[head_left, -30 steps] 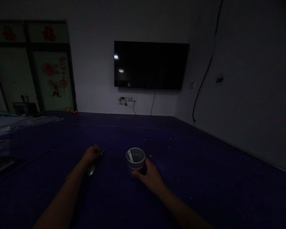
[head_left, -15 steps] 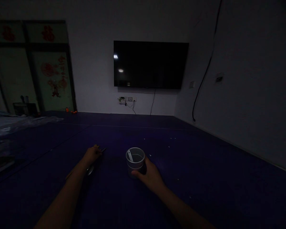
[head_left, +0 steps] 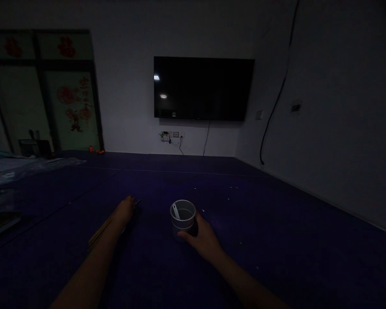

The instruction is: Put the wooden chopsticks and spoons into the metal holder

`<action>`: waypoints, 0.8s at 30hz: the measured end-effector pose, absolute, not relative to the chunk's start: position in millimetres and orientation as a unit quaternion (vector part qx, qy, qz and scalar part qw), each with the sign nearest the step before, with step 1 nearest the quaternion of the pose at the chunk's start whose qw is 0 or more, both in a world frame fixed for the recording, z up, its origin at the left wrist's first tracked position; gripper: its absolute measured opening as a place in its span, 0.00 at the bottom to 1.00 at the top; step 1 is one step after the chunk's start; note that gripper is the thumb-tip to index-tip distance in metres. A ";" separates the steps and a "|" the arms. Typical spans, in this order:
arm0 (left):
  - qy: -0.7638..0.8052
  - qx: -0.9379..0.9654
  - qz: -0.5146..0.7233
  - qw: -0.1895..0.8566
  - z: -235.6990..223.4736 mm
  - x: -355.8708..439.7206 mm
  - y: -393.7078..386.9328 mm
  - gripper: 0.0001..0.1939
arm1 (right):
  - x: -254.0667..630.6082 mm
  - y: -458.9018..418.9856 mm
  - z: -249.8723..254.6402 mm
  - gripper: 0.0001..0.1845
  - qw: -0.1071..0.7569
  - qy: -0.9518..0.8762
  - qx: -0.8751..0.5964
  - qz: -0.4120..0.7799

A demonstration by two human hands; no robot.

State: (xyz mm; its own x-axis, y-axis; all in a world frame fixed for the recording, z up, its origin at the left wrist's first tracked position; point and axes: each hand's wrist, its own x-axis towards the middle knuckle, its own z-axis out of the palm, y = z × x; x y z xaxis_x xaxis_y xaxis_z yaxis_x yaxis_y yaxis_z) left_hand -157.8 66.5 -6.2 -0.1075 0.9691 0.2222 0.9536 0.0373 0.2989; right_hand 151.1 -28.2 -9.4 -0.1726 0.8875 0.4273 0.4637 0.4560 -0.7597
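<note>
In the head view, my right hand (head_left: 206, 239) is wrapped round the right side of a grey cup (head_left: 183, 223), thumb towards its front. The cup stands upright, with a white-handled utensil (head_left: 176, 211) leaning inside on the left; its lower end is hard to make out. To the left, my left hand (head_left: 125, 211) is closed over a bundle of thin brown chopsticks (head_left: 99, 232), low over the dark blue surface. Their ends stick out past the fingers and behind the wrist. A thin dark tip also pokes out beyond the fingers; the forearm hides most of what lies beneath.
White specks dot the blue surface (head_left: 218, 274) right of the cup. Clear plastic wrapping (head_left: 41, 167) and a plastic container (head_left: 1, 201) lie at the left. Small orange items (head_left: 99, 152) sit by the door. A television (head_left: 204, 88) hangs on the far wall.
My left hand has turned and closed further over the chopsticks, and more of the bundle shows behind the wrist. A metal spoon beneath it is now mostly hidden. Right hand and cup stay put.
</note>
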 end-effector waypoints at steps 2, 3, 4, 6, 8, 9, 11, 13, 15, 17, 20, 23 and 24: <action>0.730 0.661 0.174 0.018 -4.3 -156.1 64.6 0.10 | 151.1 -27.8 -9.7 0.40 0.445 -0.729 -0.463 0.238; 0.734 0.658 0.167 0.017 -3.2 -155.4 63.6 0.11 | 151.1 -27.7 -9.8 0.40 0.444 -0.729 -0.464 0.237; 0.738 0.656 0.160 0.016 -2.0 -154.9 62.5 0.11 | 151.0 -27.7 -9.8 0.40 0.444 -0.728 -0.467 0.235; 0.742 0.653 0.151 0.014 0.7 -154.0 60.3 0.12 | 151.0 -28.0 -9.6 0.40 0.444 -0.727 -0.470 0.232; 0.744 0.652 0.144 0.011 3.5 -153.5 58.0 0.12 | 151.0 -28.7 -8.8 0.40 0.444 -0.727 -0.468 0.233; 0.745 0.652 0.141 0.009 4.8 -153.2 56.7 0.12 | 151.1 -29.1 -8.3 0.40 0.444 -0.727 -0.467 0.234; 0.747 0.651 0.137 0.005 7.5 -152.6 53.7 0.12 | 151.1 -30.0 -7.2 0.39 0.446 -0.728 -0.466 0.235; 0.747 0.652 0.134 0.000 9.7 -151.5 50.3 0.12 | 151.1 -30.6 -6.3 0.39 0.447 -0.728 -0.465 0.234; 0.746 0.653 0.132 -0.008 11.3 -150.0 46.8 0.11 | 151.1 -30.7 -6.0 0.39 0.445 -0.728 -0.466 0.233; 0.746 0.652 0.134 -0.021 12.6 -148.3 43.7 0.12 | 151.1 -30.4 -6.4 0.39 0.443 -0.729 -0.466 0.233; 0.746 0.648 0.144 -0.049 15.1 -145.8 40.7 0.13 | 151.1 -29.7 -7.9 0.39 0.442 -0.729 -0.467 0.234; 0.740 0.649 0.159 -0.076 19.0 -139.7 38.6 0.15 | 151.1 -28.9 -9.6 0.40 0.442 -0.727 -0.474 0.226; 0.736 0.651 0.165 -0.084 20.4 -135.4 37.5 0.15 | 151.2 -28.6 -10.1 0.40 0.441 -0.727 -0.477 0.224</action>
State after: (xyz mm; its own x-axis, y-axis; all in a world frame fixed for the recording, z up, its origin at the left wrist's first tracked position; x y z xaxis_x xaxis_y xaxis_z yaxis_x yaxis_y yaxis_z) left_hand -135.4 37.5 20.4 -0.1375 0.9306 0.3391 0.9863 0.0971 0.1334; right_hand 151.2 -28.6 -10.1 -0.1563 0.8907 0.4268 0.4951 0.4446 -0.7465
